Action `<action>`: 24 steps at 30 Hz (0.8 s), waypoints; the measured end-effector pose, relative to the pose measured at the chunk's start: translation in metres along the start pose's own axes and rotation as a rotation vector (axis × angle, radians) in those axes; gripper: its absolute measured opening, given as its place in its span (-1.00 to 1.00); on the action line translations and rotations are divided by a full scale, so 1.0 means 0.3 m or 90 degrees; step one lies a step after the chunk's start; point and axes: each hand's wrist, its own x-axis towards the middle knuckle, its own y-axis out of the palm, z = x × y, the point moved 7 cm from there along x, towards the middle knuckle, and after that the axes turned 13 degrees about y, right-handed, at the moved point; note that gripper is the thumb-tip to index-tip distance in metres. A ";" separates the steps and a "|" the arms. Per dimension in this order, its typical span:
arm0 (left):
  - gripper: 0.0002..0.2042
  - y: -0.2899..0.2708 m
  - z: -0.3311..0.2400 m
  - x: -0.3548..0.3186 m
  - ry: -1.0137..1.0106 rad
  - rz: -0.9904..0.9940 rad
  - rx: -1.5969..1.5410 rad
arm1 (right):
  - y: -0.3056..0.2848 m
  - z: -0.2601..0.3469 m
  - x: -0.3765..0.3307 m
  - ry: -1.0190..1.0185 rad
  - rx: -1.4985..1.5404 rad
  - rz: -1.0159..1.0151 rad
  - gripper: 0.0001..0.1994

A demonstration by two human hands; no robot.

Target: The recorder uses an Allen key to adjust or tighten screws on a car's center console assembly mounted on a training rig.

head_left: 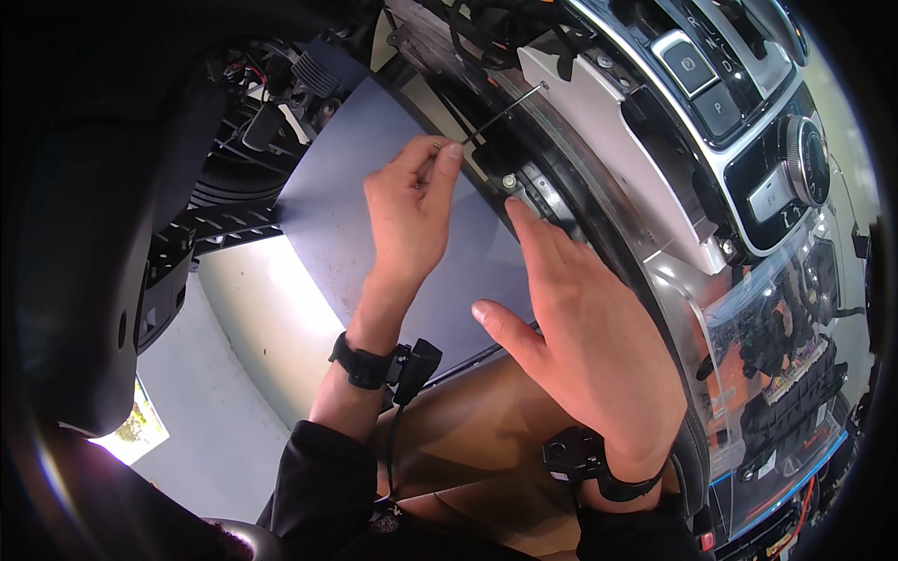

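My left hand [412, 210] is closed, pinching a thin metal rod that looks like a hex key [510, 110] between thumb and fingers. The rod's far tip meets a small fastener on a silver-white side panel [599, 131] of the centre console. My fingers hide the rod's near end. My right hand [594, 327] is open, its fingers stretched and the thumb apart, with nothing in it. Its fingertips are beside a round bolt head [509, 181] on a black metal rail [547, 192]; whether they touch the rail I cannot tell.
The console top carries a gear selector panel [687, 65] and a round knob [806, 159]. A clear plastic cover [748, 309] lies over wiring at the right. Below my hands are a grey-blue panel [346, 196] and a brown seat [468, 421]. Pedals [265, 126] stand at the upper left.
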 end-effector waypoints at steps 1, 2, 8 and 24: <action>-0.81 0.002 -0.001 -0.001 0.002 0.000 -0.001 | 0.001 -0.001 0.000 0.002 -0.007 0.001 -0.32; -0.81 0.005 0.000 -0.002 0.001 0.002 -0.008 | 0.000 0.000 0.000 -0.001 -0.001 0.000 -0.32; -0.82 0.013 -0.005 0.002 0.013 -0.021 -0.011 | 0.002 0.000 0.000 -0.001 0.003 0.006 -0.33; -0.71 -0.015 -0.135 0.028 0.104 0.038 0.049 | 0.007 0.010 -0.003 -0.019 0.013 0.030 -0.39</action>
